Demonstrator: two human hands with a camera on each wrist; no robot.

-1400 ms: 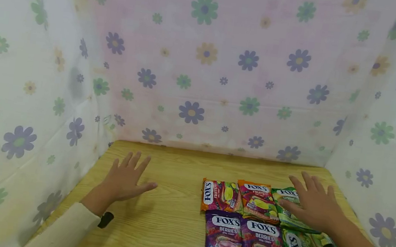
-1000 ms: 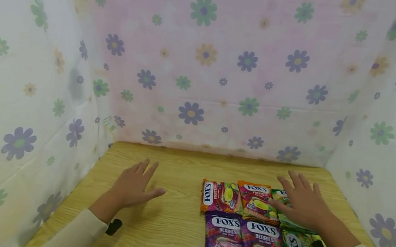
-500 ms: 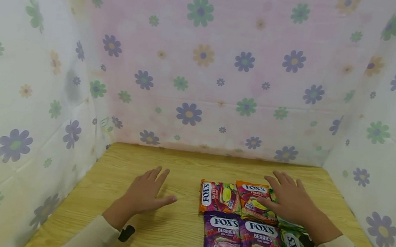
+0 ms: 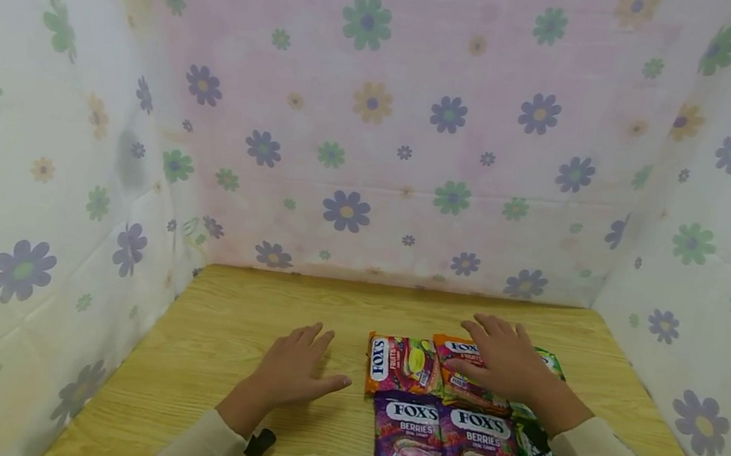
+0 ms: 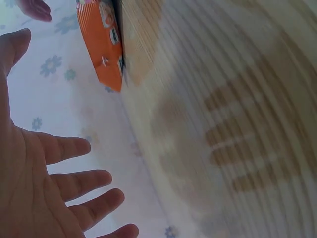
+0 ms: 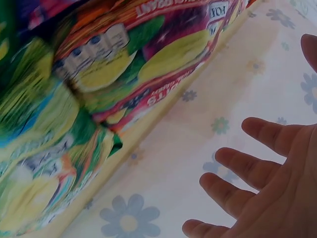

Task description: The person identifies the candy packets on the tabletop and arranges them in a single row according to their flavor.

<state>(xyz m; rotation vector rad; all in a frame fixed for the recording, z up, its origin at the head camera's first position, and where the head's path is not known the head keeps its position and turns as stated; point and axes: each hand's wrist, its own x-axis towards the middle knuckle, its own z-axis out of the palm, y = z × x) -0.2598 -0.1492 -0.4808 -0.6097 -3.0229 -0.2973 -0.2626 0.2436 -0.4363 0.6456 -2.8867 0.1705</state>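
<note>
Packets (image 4: 408, 450) (image 4: 398, 365) read "FOX'S BERRIES" and "FOX'S FRUITS"; both hands (image 4: 293, 368) (image 4: 505, 359) spread, holding nothing.

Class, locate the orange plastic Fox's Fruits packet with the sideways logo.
In the head view, the sideways packet lies right of centre on the yellowish wooden table, behind a purple plastic Berries packet and left of another orange Fruits packet.

Floral sheeting (image 4: 388, 155) around a wood-grain tabletop (image 4: 238, 319)
</note>
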